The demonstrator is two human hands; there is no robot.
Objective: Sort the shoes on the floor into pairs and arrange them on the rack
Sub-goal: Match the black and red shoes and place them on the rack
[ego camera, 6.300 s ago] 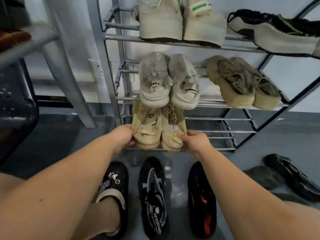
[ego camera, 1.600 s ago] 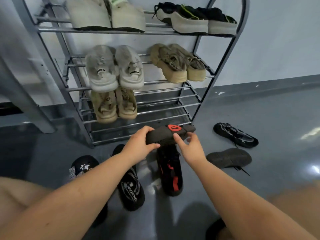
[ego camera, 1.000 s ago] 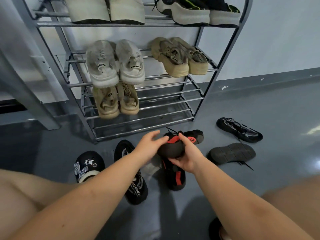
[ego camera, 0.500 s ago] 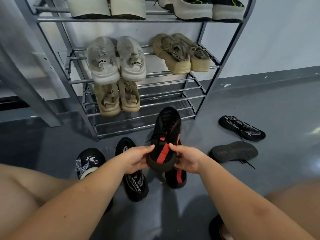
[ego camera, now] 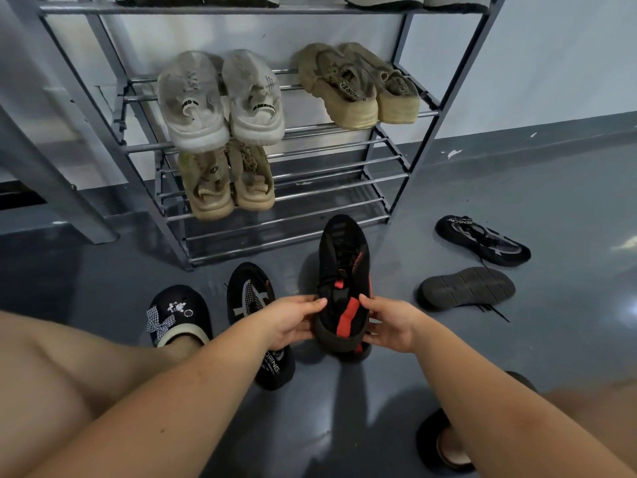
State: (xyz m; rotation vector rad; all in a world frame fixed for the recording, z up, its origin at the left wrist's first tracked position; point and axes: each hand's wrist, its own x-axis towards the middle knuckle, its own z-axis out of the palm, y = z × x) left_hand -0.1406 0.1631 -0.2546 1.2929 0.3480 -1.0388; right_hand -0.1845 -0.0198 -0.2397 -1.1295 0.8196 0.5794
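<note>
Black-and-red shoe (ego camera: pixel 344 281) now turned sole-down, toe toward the rack (ego camera: pixel 418 108), heel toward the body; a second ago lay sideways across both hands, half a second ago already upright and pointing forward. Left hand (ego camera: pixel 293 322) grasping the heel's left side, fingers curled round the edge; right hand (ego camera: pixel 389 322) grasping the right side likewise, thumb on the collar. Held just above the floor, directly over its apparent mate, of which only a red-striped heel sliver (ego camera: pixel 360 348) shows beneath. Judged: orientation sorted, pair matched, next either set down beside the mate or carried to a shelf. Free space on the rack: right half of the shelf holding the tan sandals (ego camera: pixel 227 182), and the bottom shelf. Above, grey-white sneakers (ego camera: pixel 220 98) and beige sneakers (ego camera: pixel 358 86) paired on the middle shelf; more soles at the top, cut off by the frame. On the floor: black patterned shoe (ego camera: pixel 255 305) just left of the held shoe, partly under the left wrist; its likely mate (ego camera: pixel 482 239) well apart to the right; a dark shoe lying sole-up (ego camera: pixel 467 288) near it, laces trailing. Worn black clog with bow (ego camera: pixel 179 315) on the person's own foot, left; another worn slipper (ego camera: pixel 444 443) lower right. In the way: little; patterned shoe close by the left hand, could be nudged on lifting the mate.
</note>
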